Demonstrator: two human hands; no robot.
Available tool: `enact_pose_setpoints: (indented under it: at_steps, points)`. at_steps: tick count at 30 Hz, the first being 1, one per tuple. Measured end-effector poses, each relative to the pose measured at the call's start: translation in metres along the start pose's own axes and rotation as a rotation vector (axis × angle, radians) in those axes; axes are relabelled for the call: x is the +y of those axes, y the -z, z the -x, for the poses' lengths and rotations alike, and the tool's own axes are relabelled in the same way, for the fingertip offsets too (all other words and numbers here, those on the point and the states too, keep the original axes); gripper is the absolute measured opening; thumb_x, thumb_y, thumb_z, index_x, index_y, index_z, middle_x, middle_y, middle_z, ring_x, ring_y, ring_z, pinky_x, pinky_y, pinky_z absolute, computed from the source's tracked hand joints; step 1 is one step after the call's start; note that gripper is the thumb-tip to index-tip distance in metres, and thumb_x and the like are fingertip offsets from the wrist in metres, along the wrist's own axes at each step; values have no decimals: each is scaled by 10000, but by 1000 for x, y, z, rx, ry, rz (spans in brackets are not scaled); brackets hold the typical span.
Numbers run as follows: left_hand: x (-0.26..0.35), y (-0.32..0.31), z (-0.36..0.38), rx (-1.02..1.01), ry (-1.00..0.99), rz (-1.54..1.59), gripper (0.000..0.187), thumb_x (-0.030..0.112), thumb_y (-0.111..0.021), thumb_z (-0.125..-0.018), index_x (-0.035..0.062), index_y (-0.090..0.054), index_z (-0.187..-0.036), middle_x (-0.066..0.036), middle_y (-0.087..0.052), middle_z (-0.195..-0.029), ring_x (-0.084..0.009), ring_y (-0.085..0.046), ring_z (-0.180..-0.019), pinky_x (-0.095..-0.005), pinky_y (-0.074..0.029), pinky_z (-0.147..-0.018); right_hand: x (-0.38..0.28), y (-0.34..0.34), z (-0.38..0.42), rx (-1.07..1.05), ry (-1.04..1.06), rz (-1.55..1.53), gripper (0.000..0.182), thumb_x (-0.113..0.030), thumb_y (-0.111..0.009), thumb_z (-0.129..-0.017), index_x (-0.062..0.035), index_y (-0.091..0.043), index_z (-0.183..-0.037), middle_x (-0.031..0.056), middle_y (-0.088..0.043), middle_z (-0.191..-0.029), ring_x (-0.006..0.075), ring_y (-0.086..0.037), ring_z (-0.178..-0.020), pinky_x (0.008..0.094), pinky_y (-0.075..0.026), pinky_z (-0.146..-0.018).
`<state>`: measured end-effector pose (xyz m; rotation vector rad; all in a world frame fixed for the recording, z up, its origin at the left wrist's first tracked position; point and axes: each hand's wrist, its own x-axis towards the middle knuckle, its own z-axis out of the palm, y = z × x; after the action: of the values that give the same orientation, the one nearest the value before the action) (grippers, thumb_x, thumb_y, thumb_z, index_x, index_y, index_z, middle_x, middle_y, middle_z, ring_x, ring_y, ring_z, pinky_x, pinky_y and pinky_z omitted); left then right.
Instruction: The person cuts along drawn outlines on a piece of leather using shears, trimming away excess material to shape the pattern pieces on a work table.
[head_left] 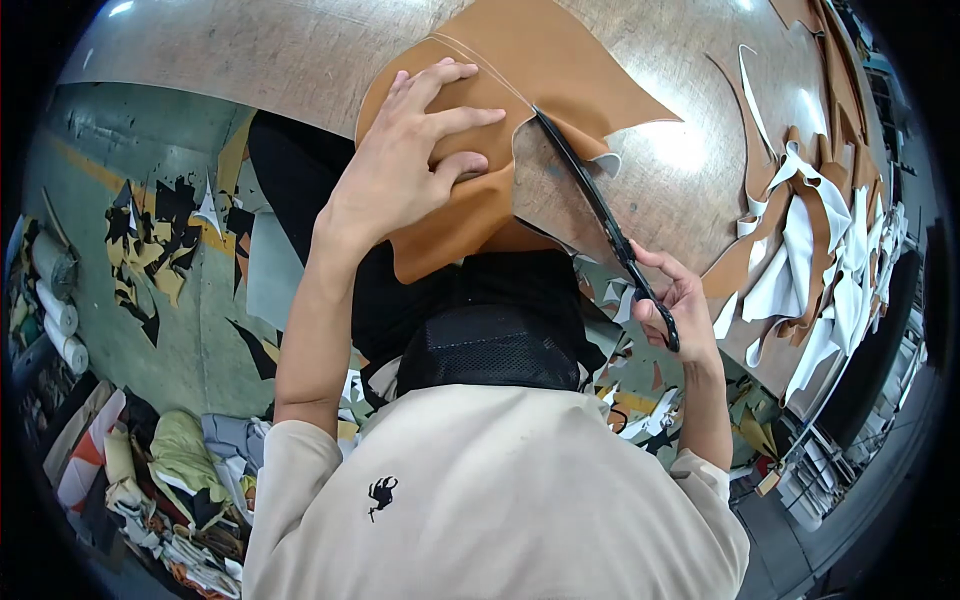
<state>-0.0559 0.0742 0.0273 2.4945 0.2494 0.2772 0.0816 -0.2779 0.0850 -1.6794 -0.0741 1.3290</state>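
Observation:
A tan, leather-like sheet (570,60) lies on the wooden table, its lower part hanging over the front edge. Pale curved lines run across it near the top. My left hand (400,160) rests on the sheet's left part, fingers spread. Long black scissors (600,205) are in my right hand (675,300), thumb and fingers at the handles. Their tip touches the sheet where the cut edge meets the pale lines. Right of the blades, a cut flap curls up and shows its white underside.
On the right of the table (660,190) lies a heap of tan and white offcuts (810,240). Scraps (155,245) litter the floor at left. Rolls (60,310) and piled fabric (185,455) stand at the lower left.

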Motion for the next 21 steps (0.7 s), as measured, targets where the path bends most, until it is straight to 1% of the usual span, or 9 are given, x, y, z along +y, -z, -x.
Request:
enact_pose_setpoints:
  at_steps: [2,7,9,10,11,13,17,19,21]
  points:
    - [-4,-5,0,42,6,16,379,235,-767,-940,194,-737,-1315,-76,-536,-1531,-305,-491,-1456,-564,-307,-1268,-1,4,-1,-4,-1,28,855,-336,-932,-819,-128,-530,-1544,-75,-543,-674,14,-404,-499,214,-245,-448]
    - [-2,-26,-6,202,90,150,344,277,-803,-921,125,-759,-1226,-83,-613,-1439,-305,-561,-1380,-546,-357,-1242,-8,17,-5,-78,70,106,915,-471,-911,-823,-81,-510,-1546,-86,-539,-683,-1,-409,-516,203,-231,-473]
    - [2,-34,-6,319,81,-34,385,331,-845,-881,119,-750,-1188,-87,-596,-1446,-301,-571,-1360,-505,-413,-1211,-13,17,-8,-82,69,128,920,-486,-910,-819,-82,-512,-1543,-86,-544,-685,-4,-413,-519,200,-233,-474]
    - [2,-35,-6,354,52,-78,469,369,-871,-853,107,-721,-1211,-102,-572,-1461,-307,-564,-1368,-470,-451,-1181,-16,17,-9,-82,71,148,926,-502,-908,-816,-83,-513,-1540,-86,-549,-686,-7,-417,-523,198,-235,-474]
    - [3,-34,-6,353,54,-75,469,369,-871,-853,107,-721,-1211,-102,-572,-1461,-307,-564,-1368,-470,-451,-1181,-18,17,-9,-82,67,149,926,-502,-908,-816,-83,-513,-1540,-86,-549,-686,-7,-417,-523,198,-235,-474]
    - [5,-29,-6,353,160,44,558,400,-881,-839,87,-691,-1260,-111,-544,-1492,-312,-555,-1376,-446,-473,-1163,-22,17,-13,-78,67,172,913,-495,-904,-824,-80,-514,-1538,-89,-552,-688,-10,-422,-526,194,-239,-474]
    - [2,-31,-7,334,165,8,602,417,-886,-831,60,-681,-1270,-129,-544,-1494,-321,-548,-1386,-450,-482,-1155,-26,18,-22,-98,69,172,923,-506,-901,-823,-80,-508,-1542,-82,-565,-696,-9,-427,-525,192,-243,-471]
    - [1,-32,-6,331,147,-22,610,421,-888,-828,63,-682,-1277,-125,-543,-1505,-320,-548,-1388,-447,-486,-1150,-27,19,-25,-93,27,166,1012,-559,-914,-778,-74,-481,-1554,-44,-590,-717,1,-458,-510,170,-284,-437]
    - [-1,-32,-6,320,149,-13,627,428,-886,-827,62,-675,-1291,-138,-540,-1500,-330,-534,-1399,-454,-484,-1151,-26,20,-26,-117,10,125,1053,-584,-911,-758,-70,-465,-1562,-42,-590,-720,-1,-454,-513,170,-287,-438]
